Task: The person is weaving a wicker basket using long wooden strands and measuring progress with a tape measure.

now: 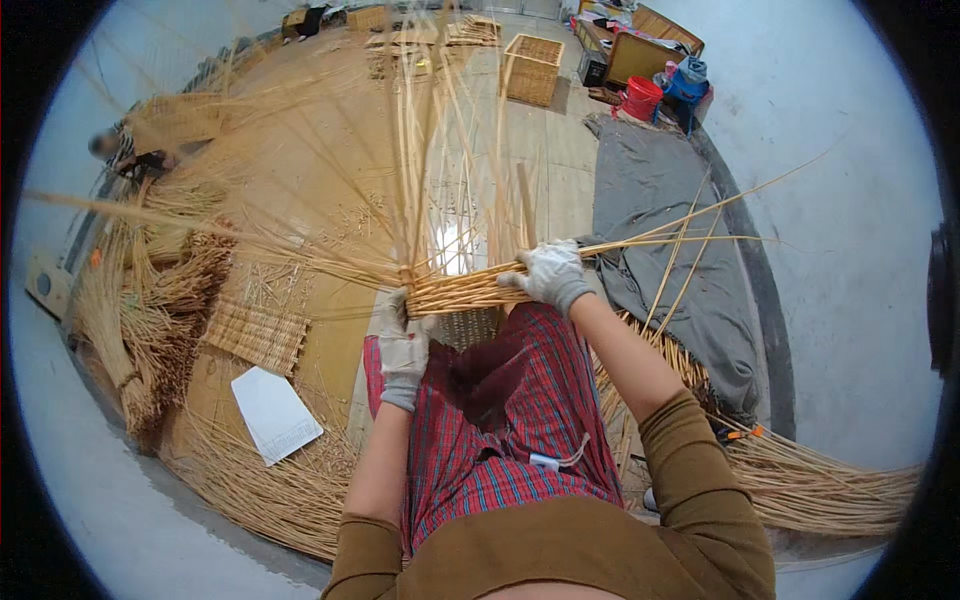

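Observation:
A half-woven wicker basket [462, 291] rests at my lap, its long loose stakes standing up and fanning outward. My left hand [403, 352], in a whitish work glove, is closed at the basket's left corner, its thumb pointing up along the outside; some of its fingers are hidden. My right hand [553, 274], gloved too, grips the top of the woven side near the right corner. Long thin wicker rods [690, 238] stick out to the right past this hand. A red checked cloth [510, 480] covers my legs, with a dark patch below the basket.
A flat woven panel [257, 332] and white paper [275, 412] lie left, near bundled wicker [130, 320]. More rods [820, 490] and a grey cloth [670, 230] lie right. Ahead stand a finished square basket [532, 70] and a red bucket [640, 98]. Another person [125, 150] is far left.

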Demonstrator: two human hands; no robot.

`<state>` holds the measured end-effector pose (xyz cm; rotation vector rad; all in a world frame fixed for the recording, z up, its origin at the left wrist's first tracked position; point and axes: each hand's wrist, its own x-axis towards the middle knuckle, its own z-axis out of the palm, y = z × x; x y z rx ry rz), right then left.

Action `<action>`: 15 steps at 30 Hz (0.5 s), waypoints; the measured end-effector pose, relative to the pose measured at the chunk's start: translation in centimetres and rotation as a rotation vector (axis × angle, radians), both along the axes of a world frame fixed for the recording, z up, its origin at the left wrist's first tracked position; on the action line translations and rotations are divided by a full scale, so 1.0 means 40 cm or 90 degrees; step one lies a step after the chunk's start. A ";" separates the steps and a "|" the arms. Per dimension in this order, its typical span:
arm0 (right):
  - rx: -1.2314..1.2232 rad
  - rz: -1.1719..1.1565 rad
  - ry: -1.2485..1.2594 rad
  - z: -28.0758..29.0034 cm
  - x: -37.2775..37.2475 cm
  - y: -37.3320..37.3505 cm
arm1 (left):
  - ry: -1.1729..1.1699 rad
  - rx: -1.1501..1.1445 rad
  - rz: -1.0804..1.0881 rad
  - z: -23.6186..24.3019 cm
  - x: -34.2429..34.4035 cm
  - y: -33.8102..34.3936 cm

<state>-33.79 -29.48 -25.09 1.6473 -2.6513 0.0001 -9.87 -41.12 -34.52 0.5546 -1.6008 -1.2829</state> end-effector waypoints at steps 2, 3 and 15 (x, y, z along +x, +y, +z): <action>0.005 -0.014 -0.017 -0.016 0.036 0.015 | -0.025 0.001 -0.033 -0.009 0.033 0.001; -0.038 -0.019 0.007 -0.040 0.054 0.031 | 0.008 0.012 -0.042 -0.011 0.048 0.014; -0.300 0.136 -0.148 -0.155 0.297 0.345 | -0.051 0.171 0.049 -0.090 0.195 0.178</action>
